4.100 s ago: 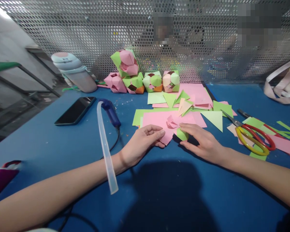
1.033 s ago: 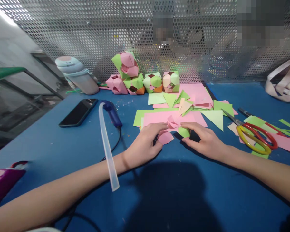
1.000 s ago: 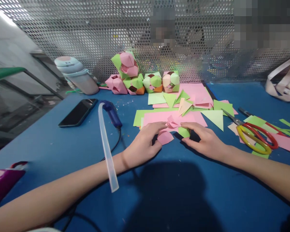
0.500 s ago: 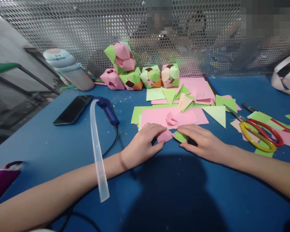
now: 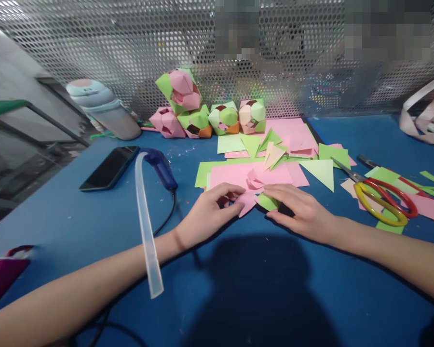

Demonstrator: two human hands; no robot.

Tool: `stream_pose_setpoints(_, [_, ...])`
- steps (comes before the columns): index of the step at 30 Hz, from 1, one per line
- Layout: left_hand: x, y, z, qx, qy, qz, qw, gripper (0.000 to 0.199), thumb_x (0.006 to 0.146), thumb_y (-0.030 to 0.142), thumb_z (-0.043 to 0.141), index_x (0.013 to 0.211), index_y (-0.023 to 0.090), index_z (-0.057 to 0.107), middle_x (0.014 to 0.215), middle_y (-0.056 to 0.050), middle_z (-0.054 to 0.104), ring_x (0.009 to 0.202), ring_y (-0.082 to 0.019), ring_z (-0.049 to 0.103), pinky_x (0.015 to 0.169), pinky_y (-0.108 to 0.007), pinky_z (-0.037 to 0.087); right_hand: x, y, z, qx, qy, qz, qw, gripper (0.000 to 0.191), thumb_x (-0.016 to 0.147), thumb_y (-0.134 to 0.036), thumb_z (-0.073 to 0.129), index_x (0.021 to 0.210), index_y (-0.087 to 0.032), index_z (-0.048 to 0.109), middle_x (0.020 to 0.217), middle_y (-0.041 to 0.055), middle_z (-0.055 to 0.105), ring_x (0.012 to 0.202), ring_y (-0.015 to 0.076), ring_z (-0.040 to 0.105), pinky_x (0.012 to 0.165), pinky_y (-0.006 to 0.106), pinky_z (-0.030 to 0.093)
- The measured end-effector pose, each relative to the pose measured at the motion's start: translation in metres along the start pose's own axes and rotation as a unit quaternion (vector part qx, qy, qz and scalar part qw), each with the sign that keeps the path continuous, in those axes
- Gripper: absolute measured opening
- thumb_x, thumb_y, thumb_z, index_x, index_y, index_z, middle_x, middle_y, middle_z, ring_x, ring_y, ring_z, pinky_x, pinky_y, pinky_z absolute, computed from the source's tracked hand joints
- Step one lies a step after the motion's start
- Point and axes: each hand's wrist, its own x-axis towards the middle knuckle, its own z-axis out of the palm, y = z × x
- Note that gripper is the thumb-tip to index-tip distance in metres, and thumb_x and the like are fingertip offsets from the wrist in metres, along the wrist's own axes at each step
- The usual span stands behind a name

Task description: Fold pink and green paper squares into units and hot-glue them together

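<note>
Currently, left hand (image 5: 210,210) pinches pink paper (image 5: 248,203), nearer the left edge of the table (image 5: 68,241); right hand (image 5: 301,207) curls round green paper (image 5: 268,203). Both pieces lie between the hands, corners facing; contact unclear.

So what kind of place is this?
It looks like a craft workspace, though I can't tell whether at school or elsewhere. Clues: folded paper balls, yellow-and-red-handled scissors lying over paper scraps, and what seems a blue hot-glue gun.
</note>
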Motion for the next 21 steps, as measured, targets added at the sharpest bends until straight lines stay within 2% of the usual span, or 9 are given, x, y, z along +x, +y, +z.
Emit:
stream_pose_setpoints(3, [-0.0006, 0.0028, -0.0008, -0.072, 0.004, -0.036, 0.997, 0.031, 0.078, 0.034, 0.064, 0.102, 0.014, 0.064, 0.092, -0.006, 0.066, 0.078, -0.016, 0.059, 0.072, -0.029, 0.048, 0.0008, -0.0011, -0.0009, 0.001, 0.018, -0.010, 1.000, 0.046, 0.089, -0.023, 0.057, 0.134, -0.019, 0.043, 0.131, 0.0109, 0.053, 0.122, 0.0230, 0.049, 0.104, 0.043, 0.044])
stream_pose_setpoints(8, [-0.0013, 0.0001, -0.0009, -0.164, -0.010, -0.052, 0.985, 0.033, 0.078, 0.035, 0.066, 0.105, 0.015, 0.065, 0.097, -0.007, 0.066, 0.083, -0.016, 0.059, 0.075, -0.028, 0.047, 0.0010, -0.0005, -0.0013, -0.020, 0.033, -0.033, 0.999, 0.047, 0.090, -0.020, 0.056, 0.135, -0.019, 0.042, 0.130, 0.0129, 0.053, 0.124, 0.0234, 0.048, 0.104, 0.045, 0.044])
stream_pose_setpoints(16, [-0.0014, -0.0067, 0.0013, -0.192, 0.001, -0.052, 0.980, 0.030, 0.079, 0.036, 0.067, 0.103, 0.018, 0.067, 0.091, -0.004, 0.065, 0.081, -0.015, 0.058, 0.074, -0.027, 0.045, 0.0003, 0.0014, -0.0024, -0.027, 0.046, -0.050, 0.997, 0.050, 0.088, -0.017, 0.057, 0.136, -0.019, 0.043, 0.130, 0.0134, 0.053, 0.124, 0.0242, 0.048, 0.104, 0.046, 0.046])
stream_pose_setpoints(21, [-0.0024, -0.0030, 0.0029, -0.171, -0.016, -0.026, 0.985, 0.030, 0.080, 0.035, 0.065, 0.104, 0.017, 0.067, 0.093, -0.006, 0.065, 0.084, -0.016, 0.057, 0.076, -0.027, 0.046, 0.0013, -0.0013, 0.0002, -0.017, 0.047, -0.048, 0.998, 0.050, 0.088, -0.017, 0.057, 0.136, -0.019, 0.042, 0.133, 0.0127, 0.052, 0.124, 0.0242, 0.048, 0.104, 0.046, 0.046])
